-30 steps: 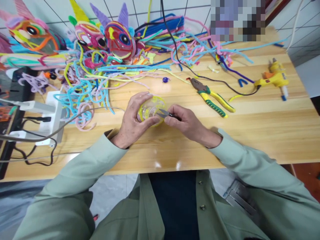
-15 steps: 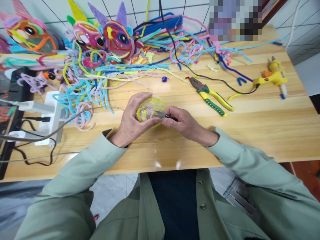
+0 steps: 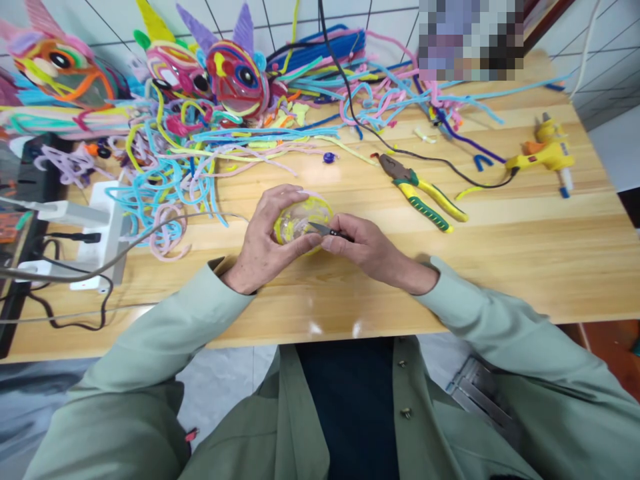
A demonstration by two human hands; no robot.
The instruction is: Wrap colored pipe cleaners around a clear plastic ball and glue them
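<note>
My left hand (image 3: 267, 233) is wrapped round a clear, rounded plastic shell (image 3: 295, 217) with a yellow fuzzy rim and pale pieces showing in it. The thumb lies along the near edge of the shell, the other fingers round its far left side. In my right hand (image 3: 363, 245), thumb and fingers pinch a small knife (image 3: 321, 227) with a dark pointed blade and black handle. Its blade points left, over the shell near my left thumb; whether the tip touches the plastic I cannot tell.
Pliers (image 3: 423, 193) with green-yellow handles lie right of my hands, a yellow glue gun (image 3: 543, 157) beyond them. A white power strip (image 3: 107, 233) stands at left. Tangled pipe cleaners (image 3: 160, 180) and decorated masks (image 3: 240, 77) fill the back.
The knife blade has shifted very slightly with my right hand. My left hand keeps the shell in the same place.
</note>
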